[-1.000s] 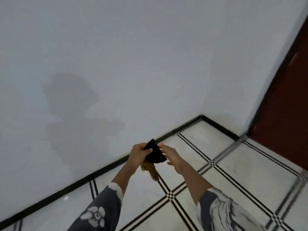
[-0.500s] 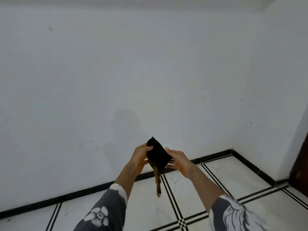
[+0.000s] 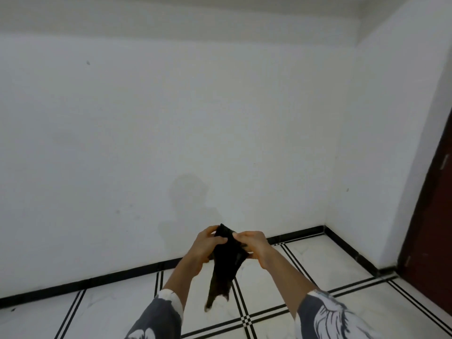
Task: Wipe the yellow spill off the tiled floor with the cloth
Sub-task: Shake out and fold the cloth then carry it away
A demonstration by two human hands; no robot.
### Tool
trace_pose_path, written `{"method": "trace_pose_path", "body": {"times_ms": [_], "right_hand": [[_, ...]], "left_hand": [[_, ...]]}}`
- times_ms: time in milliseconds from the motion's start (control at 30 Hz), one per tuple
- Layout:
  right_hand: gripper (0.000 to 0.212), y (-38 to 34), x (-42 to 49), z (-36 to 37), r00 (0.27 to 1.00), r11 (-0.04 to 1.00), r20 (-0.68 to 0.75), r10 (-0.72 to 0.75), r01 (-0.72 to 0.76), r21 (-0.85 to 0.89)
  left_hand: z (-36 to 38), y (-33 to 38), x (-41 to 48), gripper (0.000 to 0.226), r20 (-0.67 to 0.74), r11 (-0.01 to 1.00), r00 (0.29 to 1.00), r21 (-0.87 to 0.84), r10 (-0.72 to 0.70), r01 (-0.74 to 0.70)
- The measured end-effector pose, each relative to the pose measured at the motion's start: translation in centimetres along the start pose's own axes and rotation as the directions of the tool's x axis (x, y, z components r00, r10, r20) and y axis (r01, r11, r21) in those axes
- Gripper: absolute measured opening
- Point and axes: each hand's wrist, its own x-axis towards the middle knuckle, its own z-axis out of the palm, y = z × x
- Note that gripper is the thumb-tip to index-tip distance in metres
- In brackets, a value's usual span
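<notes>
A dark cloth [image 3: 226, 260] hangs in the air in front of me, its lower end drooping to a brownish tip. My left hand [image 3: 204, 245] pinches its upper left edge with thumb and fingers. My right hand [image 3: 254, 244] grips the upper right edge. Both hands hold it above the white tiled floor [image 3: 305, 270] with black double lines. No yellow spill shows on the tiles in view.
A white wall [image 3: 171, 130] fills most of the view, with a black skirting [image 3: 97, 281] along its foot. The room's corner lies at the right, and a dark red door [image 3: 433, 216] stands at the far right.
My head has tilted up, so more wall and the ceiling edge show. The cloth hangs longer and wider between my hands than before.
</notes>
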Motion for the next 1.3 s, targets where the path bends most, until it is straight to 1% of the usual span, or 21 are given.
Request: {"method": "trace_pose_path", "body": {"times_ms": [67, 167, 233, 300, 400, 467, 500, 567, 633, 700, 733, 800, 867, 900, 1000, 1033, 1067, 1100, 1167, 1200, 1300], "right_hand": [[0.02, -0.1, -1.1, -1.4, 0.999, 1.0, -0.037, 0.014, -0.013, 0.021], [0.027, -0.6, -2.9, -5.0, 1.0, 0.998, 0.015, -0.001, 0.0, 0.059], [0.029, -1.1, -4.1, -8.4, 0.999, 0.999, 0.049, -0.017, 0.015, 0.03], [0.026, -1.5, -5.0, -11.2, 0.997, 1.0, 0.075, -0.029, 0.03, -0.01], [0.018, -1.4, -5.7, -15.5, 0.99, 0.984, 0.111, -0.084, 0.099, -0.145], [0.015, -1.4, -5.6, -18.1, 0.986, 0.953, 0.108, -0.128, 0.152, -0.261], [0.015, -1.5, -5.6, -19.0, 0.984, 0.932, 0.098, -0.15, 0.173, -0.318], [0.02, -1.9, -5.6, -20.5, 0.975, 0.874, 0.114, -0.189, 0.22, -0.432], [0.025, -2.3, -5.7, -20.9, 0.965, 0.828, 0.15, -0.216, 0.263, -0.496], [0.026, -2.5, -5.9, -20.9, 0.957, 0.806, 0.171, -0.236, 0.291, -0.516], [0.026, -2.6, -6.0, -20.8, 0.955, 0.802, 0.17, -0.242, 0.296, -0.519], [0.026, -2.7, -6.3, -20.7, 0.958, 0.817, 0.156, -0.24, 0.286, -0.5], [0.025, -2.7, -6.7, -20.5, 0.956, 0.845, 0.147, -0.252, 0.292, -0.447], [0.024, -2.6, -7.0, -20.3, 0.952, 0.848, 0.126, -0.278, 0.305, -0.434], [0.024, -2.1, -8.7, -18.8, 0.916, 0.834, -0.038, -0.399, 0.346, -0.431], [0.026, -1.9, -9.3, -18.4, 0.915, 0.852, -0.034, -0.402, 0.36, -0.38], [0.03, -1.8, -9.9, -17.9, 0.927, 0.879, 0.031, -0.375, 0.366, -0.305], [0.035, -1.6, -10.4, -17.6, 0.937, 0.904, 0.135, -0.323, 0.348, -0.25], [0.044, -1.2, -11.2, -17.1, 0.923, 0.925, 0.33, -0.199, 0.289, -0.248], [0.046, -1.1, -11.4, -17.0, 0.912, 0.929, 0.376, -0.162, 0.27, -0.254], [0.04, -0.8, -11.3, -17.0, 0.905, 0.95, 0.391, -0.165, 0.253, -0.185]], "left_hand": [[1.7, 0.8, -1.3, 0.031, 0.047, 0.999, 0.999, 0.048, -0.015, 0.013], [5.5, 1.5, -2.4, 0.03, 0.013, 0.996, 0.999, 0.073, 0.042, -0.043], [9.0, 1.7, -3.1, 0.03, -0.014, 0.994, 0.996, 0.068, 0.084, -0.083], [11.9, 1.7, -3.7, 0.026, -0.023, 0.99, 0.994, 0.087, 0.109, -0.107], [15.7, 2.0, -4.1, 0.019, -0.104, 0.969, 0.986, 0.221, 0.133, -0.107], [17.7, 2.4, -4.8, 0.022, -0.168, 0.967, 0.979, 0.242, 0.118, -0.076], [18.4, 2.6, -5.2, 0.023, -0.177, 0.968, 0.979, 0.245, 0.105, -0.06], [19.6, 2.8, -6.1, 0.025, -0.197, 0.962, 0.978, 0.272, 0.069, -0.014], [19.9, 2.9, -6.8, 0.025, -0.223, 0.959, 0.974, 0.281, 0.041, 0.024], [19.9, 3.3, -7.6, 0.027, -0.211, 0.976, 0.977, 0.212, -0.013, 0.058], [19.8, 3.4, -8.1, 0.03, -0.181, 0.982, 0.983, 0.172, -0.045, 0.077], [19.7, 3.9, -9.3, 0.036, -0.103, 0.991, 0.991, 0.089, -0.088, 0.098], [19.5, 4.3, -10.2, 0.039, -0.049, 0.995, 0.994, -0.014, -0.098, 0.097], [19.4, 4.5, -10.4, 0.04, -0.056, 0.993, 0.993, -0.069, -0.1, 0.096], [19.2, 4.7, -11.1, 0.039, -0.179, 0.965, 0.976, -0.253, -0.123, 0.075], [19.3, 4.8, -11.1, 0.036, -0.21, 0.943, 0.968, -0.327, -0.138, 0.064], [19.2, 4.8, -11.3, 0.034, -0.23, 0.917, 0.962, -0.396, -0.149, 0.047], [19.1, 4.9, -11.4, 0.033, -0.236, 0.892, 0.96, -0.452, -0.152, 0.03], [18.7, 5.0, -11.5, 0.035, -0.233, 0.859, 0.962, -0.512, -0.145, 0.005], [18.6, 5.0, -11.6, 0.035, -0.23, 0.852, 0.964, -0.524, -0.135, -0.005], [18.2, 4.9, -11.9, 0.033, -0.207, 0.838, 0.973, -0.545, -0.099, -0.031]]}}
